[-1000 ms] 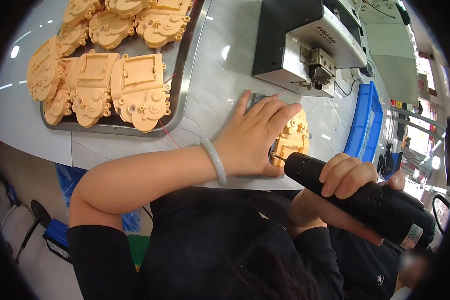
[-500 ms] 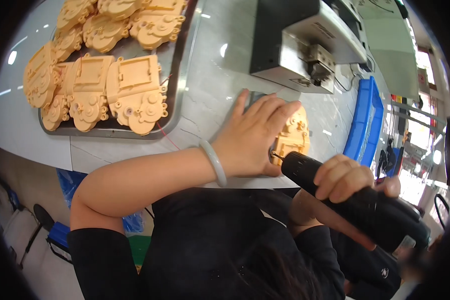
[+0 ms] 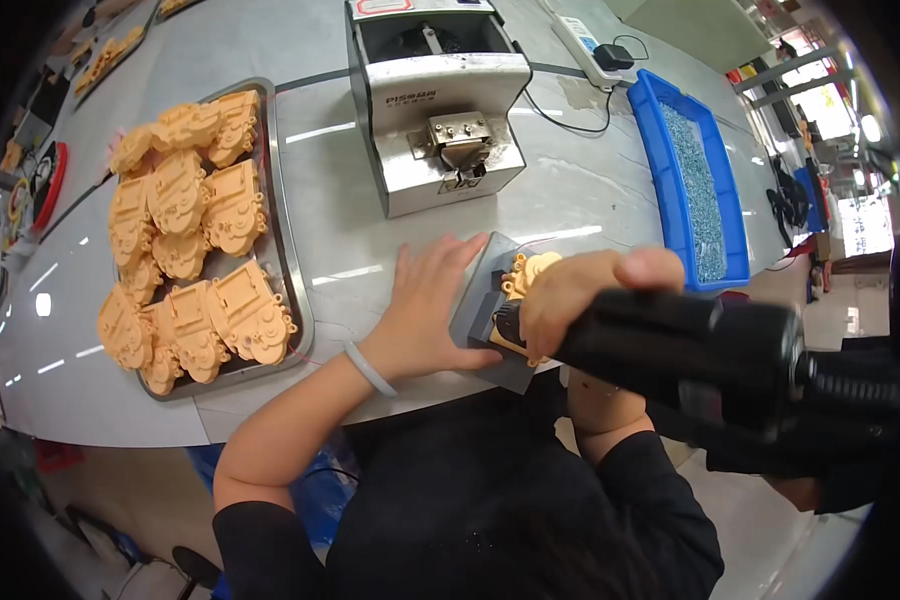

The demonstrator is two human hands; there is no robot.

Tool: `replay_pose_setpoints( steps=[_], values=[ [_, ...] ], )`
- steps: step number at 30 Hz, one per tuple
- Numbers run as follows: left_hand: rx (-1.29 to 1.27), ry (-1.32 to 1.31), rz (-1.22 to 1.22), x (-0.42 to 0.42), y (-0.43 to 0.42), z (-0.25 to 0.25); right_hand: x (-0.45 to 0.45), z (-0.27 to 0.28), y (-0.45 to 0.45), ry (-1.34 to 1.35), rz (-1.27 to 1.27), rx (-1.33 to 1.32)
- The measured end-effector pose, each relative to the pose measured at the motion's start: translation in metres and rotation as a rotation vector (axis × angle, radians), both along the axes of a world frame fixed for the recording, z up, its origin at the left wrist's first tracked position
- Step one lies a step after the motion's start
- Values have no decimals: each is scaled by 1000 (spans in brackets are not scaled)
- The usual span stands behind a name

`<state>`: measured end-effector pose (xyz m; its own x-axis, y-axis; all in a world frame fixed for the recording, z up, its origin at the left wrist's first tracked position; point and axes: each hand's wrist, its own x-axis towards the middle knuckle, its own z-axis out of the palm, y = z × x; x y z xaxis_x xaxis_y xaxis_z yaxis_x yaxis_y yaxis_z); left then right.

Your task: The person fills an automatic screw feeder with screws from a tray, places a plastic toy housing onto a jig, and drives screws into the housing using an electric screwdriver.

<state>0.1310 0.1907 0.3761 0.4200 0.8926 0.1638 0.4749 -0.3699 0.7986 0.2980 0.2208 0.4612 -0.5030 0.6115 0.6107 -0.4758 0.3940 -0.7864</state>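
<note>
In my right hand (image 3: 570, 295) is a black electric screwdriver (image 3: 695, 345), held with the fingers wrapped round its front part. It lies slanted, its nose over a yellow plastic housing (image 3: 532, 270); the tip and the contact point are hidden. The housing sits in a grey block fixture (image 3: 482, 292) near the table's front edge, partly covered by my right hand. My left hand (image 3: 420, 315) rests at the left of the fixture, fingers spread, with thumb and fingertips at its edge. A pale bangle (image 3: 370, 370) is on the left wrist.
To the left, a metal tray (image 3: 295, 270) carries several yellow housings (image 3: 240, 310). A metal screw-feeder machine (image 3: 440, 110) stands behind the fixture. At right are a blue bin (image 3: 660, 180) of small screw-like pieces and a white power strip (image 3: 585, 50). A black-sleeved person is at far right.
The view has shifted, showing more of the table. My left hand has moved off the housing to the fixture's left side. My right hand and the screwdriver have come over the housing.
</note>
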Motion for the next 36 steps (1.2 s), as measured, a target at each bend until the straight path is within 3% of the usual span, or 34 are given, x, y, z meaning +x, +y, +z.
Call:
replay_pose_setpoints(
  steps=[3, 5, 9, 12, 14, 16, 18, 20, 22, 24, 28, 32, 36],
  values=[
    [34, 53, -103, 5, 3, 3, -3, 14, 13, -90, -12, -202],
    [23, 96, -168, 13, 9, 5, -16, 16, 15, 5, -48, -307],
    [-95, -93, -241, 10, 21, 0, -30, 17, 16, 3, -102, -333],
    [-24, -43, -174, 6, 16, 4, -36, 20, 17, -5, 17, -353],
    [81, -27, 45, 2, 10, -1, -36, 28, 20, 42, 110, -275],
    [139, -10, 185, -5, 9, -3, -15, 50, 29, 140, 201, -93],
    [39, 8, 259, -11, 3, 2, 13, 72, 38, 242, 284, 90],
    [48, -8, 299, -14, -2, 3, 34, 78, 38, 296, 183, 90],
    [109, -61, 292, -17, -10, 2, 39, 64, 30, 299, -96, -174],
    [110, 40, 317, -25, -23, 14, 45, 32, 37, 79, -346, -355],
    [135, 229, 357, -29, -36, 26, 66, -41, 45, -7, -455, -862],
    [30, 178, 393, -33, -21, 23, 65, -77, 39, -21, -539, -950],
    [213, 121, 399, -17, -7, 48, 69, -96, 36, 19, -533, -980]
  ],
)
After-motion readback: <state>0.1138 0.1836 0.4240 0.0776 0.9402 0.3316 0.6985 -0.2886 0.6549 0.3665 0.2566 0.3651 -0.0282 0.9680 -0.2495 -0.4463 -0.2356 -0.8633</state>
